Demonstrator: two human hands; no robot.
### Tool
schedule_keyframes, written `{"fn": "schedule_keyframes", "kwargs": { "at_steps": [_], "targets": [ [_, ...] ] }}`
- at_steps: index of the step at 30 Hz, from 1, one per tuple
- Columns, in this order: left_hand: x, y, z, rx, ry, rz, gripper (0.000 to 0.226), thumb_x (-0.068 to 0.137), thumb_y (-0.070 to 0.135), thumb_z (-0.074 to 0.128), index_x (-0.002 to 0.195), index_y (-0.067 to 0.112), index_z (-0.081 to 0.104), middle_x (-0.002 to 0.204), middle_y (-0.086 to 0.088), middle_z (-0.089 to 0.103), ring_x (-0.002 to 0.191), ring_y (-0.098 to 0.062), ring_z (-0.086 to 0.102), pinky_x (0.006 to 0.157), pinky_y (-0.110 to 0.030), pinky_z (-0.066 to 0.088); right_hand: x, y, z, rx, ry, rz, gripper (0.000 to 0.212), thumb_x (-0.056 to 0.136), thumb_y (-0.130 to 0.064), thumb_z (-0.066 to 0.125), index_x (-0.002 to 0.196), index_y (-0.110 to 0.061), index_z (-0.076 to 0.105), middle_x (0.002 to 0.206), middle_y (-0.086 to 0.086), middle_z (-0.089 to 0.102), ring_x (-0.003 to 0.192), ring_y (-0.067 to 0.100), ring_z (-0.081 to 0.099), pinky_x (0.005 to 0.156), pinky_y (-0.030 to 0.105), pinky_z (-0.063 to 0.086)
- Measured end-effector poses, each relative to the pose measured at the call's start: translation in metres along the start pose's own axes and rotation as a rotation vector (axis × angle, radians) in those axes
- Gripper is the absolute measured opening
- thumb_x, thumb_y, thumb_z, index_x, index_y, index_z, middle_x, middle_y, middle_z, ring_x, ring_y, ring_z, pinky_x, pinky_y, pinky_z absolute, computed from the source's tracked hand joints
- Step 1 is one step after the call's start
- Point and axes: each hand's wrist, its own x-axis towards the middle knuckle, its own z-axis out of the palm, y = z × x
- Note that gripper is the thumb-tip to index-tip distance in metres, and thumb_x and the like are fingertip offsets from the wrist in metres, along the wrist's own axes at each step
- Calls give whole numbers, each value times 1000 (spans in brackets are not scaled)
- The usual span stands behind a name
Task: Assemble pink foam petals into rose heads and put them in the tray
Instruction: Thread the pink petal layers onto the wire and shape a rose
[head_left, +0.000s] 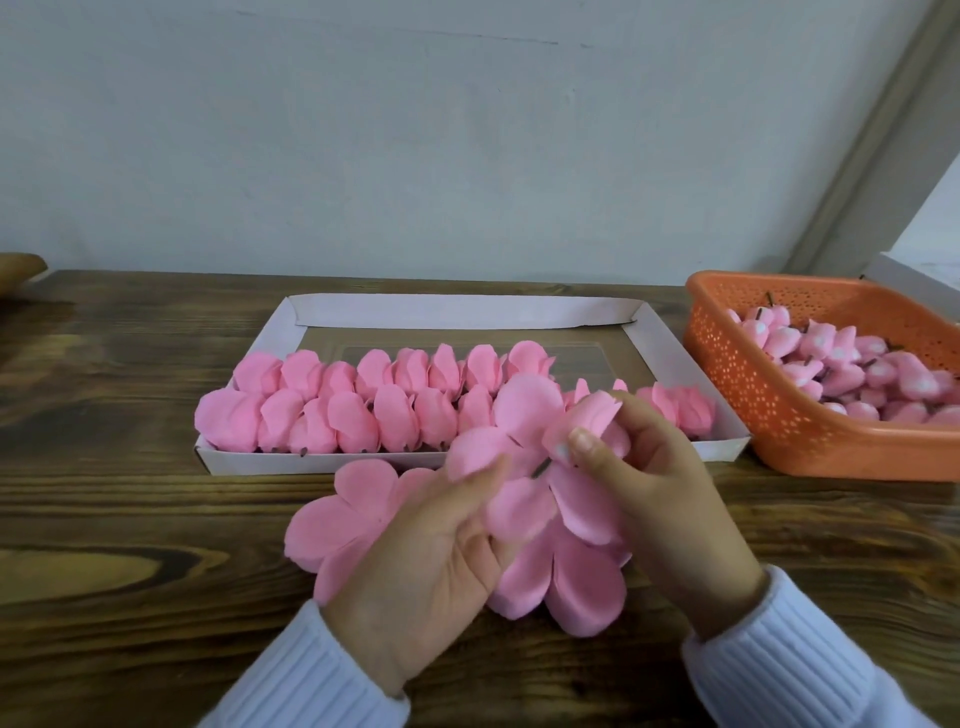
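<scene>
Table (130, 467), dark wood.

Tray (270, 332), white card, left of centre. Two rows of finished rose heads (337, 410) fill its near half. The back row stops just past the middle, and the far strip is bare. I judge the tray about half filled.

Loose petal sheets (337, 519) lie stacked on the table just in front of the tray, with several left.

Left hand (431, 551) is palm up, holding one petal sheet (519, 415) above the stack. The thumb is blurred but seems to pinch the sheet against the fingers.

Right hand (660, 478) pinches a bud (587, 418) between thumb and fingertips. Its stem (540, 467) points down-left at the sheet's middle. I read this as the threading step, and this head is not yet in the tray.

Orange basket (753, 395), far right, beside the tray, holds many spare buds (857, 374). Plenty of heads are still to make.
</scene>
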Motion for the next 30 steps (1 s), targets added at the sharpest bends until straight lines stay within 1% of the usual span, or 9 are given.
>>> {"fn": "schedule_keyframes", "kwargs": {
  "at_steps": [5,10,14,18,22,25,27,29,30],
  "targets": [
    [3,-2,2,343,132,50,31,88,16,60,115,3,68,118,-22,66,116,-30,62,102,-42,45,-6,2,4,19,7,-29,19,77,-25,73,89,-12,68,82,8,70,76,15,65,65,25,52],
    [18,4,16,603,302,71,8,94,15,59,97,17,66,80,8,74,79,-4,70,75,-24,57,-8,1,4,30,93,-107,19,80,-25,70,93,-11,68,86,2,71,83,12,66,72,23,52],
    [21,1,18,589,401,74,19,91,22,62,107,16,69,99,-6,75,99,-23,69,97,-45,50,-10,0,2,51,218,-167,21,80,-22,66,94,-6,67,90,3,73,88,10,68,73,17,51],
    [20,-5,10,626,455,83,17,95,16,57,102,14,71,96,-8,74,97,-25,70,96,-49,50,-11,0,0,-53,275,-221,21,78,-22,72,90,-5,66,84,6,70,81,13,67,73,19,51],
    [18,-9,5,615,466,103,19,96,15,55,88,12,73,96,-20,71,94,-28,70,89,-47,53,-14,-1,4,-130,182,-268,13,78,-28,72,89,-22,69,91,0,72,92,17,68,82,29,52],
    [16,-10,5,470,410,94,21,97,14,54,108,9,71,110,-20,70,108,-31,65,99,-49,46,-16,1,5,-237,165,-264,17,79,-25,77,94,-22,69,94,-4,72,96,17,68,83,31,53],
    [16,-8,6,363,416,61,24,98,12,52,120,8,62,113,-11,68,107,-22,65,96,-40,49,-17,2,6,-278,182,-252,19,77,-19,76,94,-23,69,95,-5,72,96,14,67,79,23,53],
    [17,-8,5,439,408,79,16,96,13,53,108,13,64,99,-3,69,90,-13,68,82,-31,53,-17,4,7,-304,198,-241,23,76,-12,77,93,-25,70,95,-7,72,96,11,66,74,15,51],
    [17,-9,5,466,392,87,15,96,14,53,105,13,65,99,-5,70,92,-15,68,84,-33,53,-17,5,7,-323,200,-235,24,75,-12,77,94,-25,70,95,-7,72,96,11,66,73,14,50]
  ]
}}
